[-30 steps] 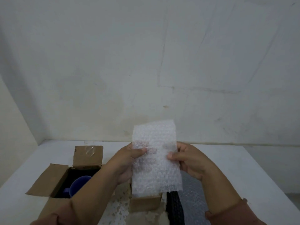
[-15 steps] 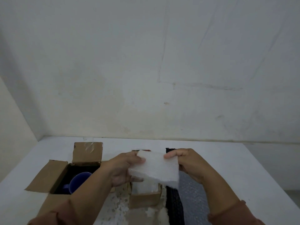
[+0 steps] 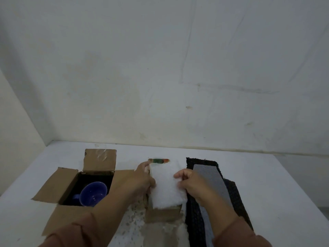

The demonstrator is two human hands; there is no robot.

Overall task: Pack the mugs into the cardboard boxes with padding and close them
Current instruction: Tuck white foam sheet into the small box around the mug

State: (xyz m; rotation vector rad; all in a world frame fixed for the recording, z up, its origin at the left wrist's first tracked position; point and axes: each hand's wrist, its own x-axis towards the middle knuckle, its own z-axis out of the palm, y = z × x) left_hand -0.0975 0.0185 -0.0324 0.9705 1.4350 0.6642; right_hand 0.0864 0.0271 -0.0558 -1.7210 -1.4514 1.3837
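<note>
Both forearms reach forward and converge over the small box [image 3: 161, 214]. Left hand [image 3: 143, 180] grips the left edge of the bubble-wrap sheet [image 3: 167, 188]. Right hand [image 3: 191, 184] pinches its right edge, fingers bent. The sheet covers the box's top, long axis running from the box's front toward the wall. Left of the box, the blue mug [image 3: 93, 193] sits mouth-up in an open carton [image 3: 99, 160].

Blue mug [image 3: 93, 193], brown box [image 3: 53, 187], white padding [image 3: 166, 186], black cloth [image 3: 194, 218].
</note>
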